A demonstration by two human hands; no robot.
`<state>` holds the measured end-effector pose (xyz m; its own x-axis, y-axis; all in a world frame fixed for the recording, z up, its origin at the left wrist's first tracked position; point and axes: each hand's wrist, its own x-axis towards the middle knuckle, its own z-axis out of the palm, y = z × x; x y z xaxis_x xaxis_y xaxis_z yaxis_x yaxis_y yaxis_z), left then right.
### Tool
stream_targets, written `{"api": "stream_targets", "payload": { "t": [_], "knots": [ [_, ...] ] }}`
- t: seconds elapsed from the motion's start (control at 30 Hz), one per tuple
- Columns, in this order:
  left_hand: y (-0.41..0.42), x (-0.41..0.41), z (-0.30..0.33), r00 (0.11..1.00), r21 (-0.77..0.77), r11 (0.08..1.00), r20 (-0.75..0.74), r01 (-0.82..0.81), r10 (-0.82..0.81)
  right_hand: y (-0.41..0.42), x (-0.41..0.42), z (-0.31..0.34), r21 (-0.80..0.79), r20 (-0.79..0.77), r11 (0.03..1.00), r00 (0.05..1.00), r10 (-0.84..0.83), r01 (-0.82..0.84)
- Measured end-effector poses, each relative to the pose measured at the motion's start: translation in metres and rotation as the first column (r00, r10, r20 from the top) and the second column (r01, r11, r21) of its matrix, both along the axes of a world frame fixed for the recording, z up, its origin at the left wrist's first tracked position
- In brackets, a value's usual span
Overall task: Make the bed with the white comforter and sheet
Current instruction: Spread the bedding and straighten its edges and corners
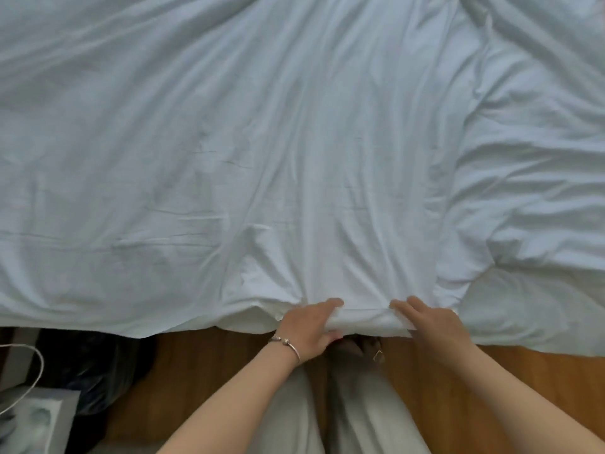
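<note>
A white comforter (294, 142) lies spread over the bed and fills most of the view, wrinkled, with a thicker bunched part at the right (540, 191). Its near edge hangs over the bedside in front of me. My left hand (307, 326), with a bracelet on the wrist, grips that near edge, fingers on top and thumb underneath. My right hand (429, 322) holds the same edge a little to the right, fingers over the fold. Creases run from both hands up across the fabric. I cannot tell the sheet apart from the comforter.
A wooden floor (203, 371) shows below the bed edge, with my legs in pale trousers (353, 421) between my arms. At the lower left stand a dark object (91, 365), a pale box-like thing (36, 421) and a white cable (36, 358).
</note>
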<state>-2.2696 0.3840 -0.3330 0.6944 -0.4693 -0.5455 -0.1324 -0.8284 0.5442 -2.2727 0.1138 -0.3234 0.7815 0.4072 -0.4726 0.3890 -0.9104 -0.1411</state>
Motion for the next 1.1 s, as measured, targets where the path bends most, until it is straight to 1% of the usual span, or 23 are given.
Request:
{"api": "stream_targets", "payload": {
  "t": [0.07,0.13,0.17,0.2,0.23,0.27,0.3,0.33,0.4,0.47,0.5,0.53,0.6,0.67,0.7,0.77,0.8,0.83,0.87,0.93,0.97,1.03,1.1],
  "knots": [
    [-0.017,-0.002,-0.006,0.999,-0.042,0.998,-0.031,-0.044,0.043,-0.02,-0.007,-0.008,0.03,0.071,1.0,0.997,0.002,-0.004],
    [-0.04,-0.008,-0.014,0.996,-0.032,0.999,-0.088,-0.036,0.033,-0.042,-0.01,-0.009,-0.03,0.083,0.994,0.99,0.111,-0.109],
    [-0.053,-0.013,-0.016,0.993,-0.015,1.0,-0.116,-0.017,0.015,-0.054,-0.008,-0.007,-0.069,0.024,0.987,0.989,0.145,-0.143],
    [-0.066,-0.019,-0.019,0.991,0.001,1.0,-0.135,-0.003,0.003,-0.07,-0.008,-0.008,-0.103,0.017,0.973,0.977,0.211,-0.208],
    [-0.078,-0.025,-0.021,0.989,0.014,1.0,-0.146,-0.009,0.011,-0.081,-0.009,-0.006,-0.137,-0.084,0.966,0.975,0.208,-0.218],
    [-0.088,-0.03,-0.023,0.989,0.027,0.999,-0.142,-0.034,0.037,-0.09,-0.012,-0.006,-0.097,-0.096,0.972,0.974,0.205,-0.214],
    [-0.096,-0.035,-0.026,0.991,0.045,0.997,-0.12,-0.056,0.061,-0.097,-0.017,-0.009,-0.051,-0.035,0.977,0.978,0.206,-0.207],
    [-0.101,-0.04,-0.027,0.994,0.065,0.996,-0.091,-0.056,0.062,-0.101,-0.022,-0.013,-0.042,0.007,0.98,0.98,0.197,-0.196],
    [-0.103,-0.047,-0.027,0.998,0.108,0.993,-0.055,-0.037,0.043,-0.107,-0.026,-0.018,0.014,-0.032,0.986,0.985,0.167,-0.167],
    [-0.1,-0.052,-0.026,0.996,0.112,0.991,-0.031,-0.077,0.081,-0.109,-0.033,-0.024,0.127,0.019,0.975,0.983,0.182,-0.183],
    [-0.098,-0.055,-0.025,0.996,0.113,0.99,-0.015,-0.09,0.092,-0.108,-0.035,-0.02,0.145,0.015,0.973,0.984,0.177,-0.177],
    [-0.098,-0.057,-0.024,0.997,0.121,0.99,-0.008,-0.079,0.08,-0.109,-0.038,-0.022,0.147,0.053,0.972,0.983,0.177,-0.183],
    [-0.103,-0.058,-0.025,0.998,0.156,0.988,-0.05,-0.023,0.031,-0.111,-0.044,-0.027,0.08,-0.034,0.982,0.984,0.175,-0.172],
    [-0.114,-0.051,-0.029,0.99,0.225,0.974,-0.14,0.021,0.011,-0.11,-0.043,-0.032,-0.049,-0.174,0.985,0.972,0.157,-0.167],
    [-0.12,-0.045,-0.031,0.981,0.272,0.96,-0.194,0.062,-0.009,-0.107,-0.037,-0.032,-0.106,-0.225,0.977,0.961,0.16,-0.187],
    [-0.132,-0.032,-0.036,0.944,0.371,0.905,-0.319,0.208,-0.086,-0.105,-0.026,-0.03,-0.145,-0.325,0.969,0.935,0.144,-0.199],
    [-0.138,-0.025,-0.035,0.922,0.405,0.873,-0.369,0.272,-0.116,-0.107,-0.02,-0.026,-0.122,-0.354,0.981,0.93,0.102,-0.154],
    [-0.145,-0.019,-0.032,0.914,0.413,0.864,-0.389,0.286,-0.117,-0.113,-0.014,-0.022,-0.065,-0.353,0.996,0.935,0.03,-0.057],
    [-0.153,-0.013,-0.029,0.917,0.402,0.877,-0.387,0.265,-0.1,-0.122,-0.008,-0.018,0.016,-0.322,0.996,0.944,-0.073,0.082],
    [-0.174,-0.002,-0.019,0.953,0.325,0.933,-0.296,0.157,-0.057,-0.145,0.001,-0.007,0.154,-0.222,0.921,0.921,-0.321,0.358],
    [-0.187,0.003,-0.013,0.969,0.271,0.956,-0.243,0.116,-0.048,-0.158,0.005,-0.001,0.192,-0.175,0.874,0.892,-0.417,0.446],
    [-0.219,0.014,-0.001,0.979,0.162,0.983,-0.194,0.088,-0.055,-0.186,0.012,0.005,0.176,-0.075,0.843,0.86,-0.504,0.509],
    [-0.257,0.021,0.007,0.986,0.016,0.996,-0.149,0.085,-0.082,-0.215,0.019,0.007,0.102,0.005,0.852,0.856,-0.516,0.513]
  ]
}}
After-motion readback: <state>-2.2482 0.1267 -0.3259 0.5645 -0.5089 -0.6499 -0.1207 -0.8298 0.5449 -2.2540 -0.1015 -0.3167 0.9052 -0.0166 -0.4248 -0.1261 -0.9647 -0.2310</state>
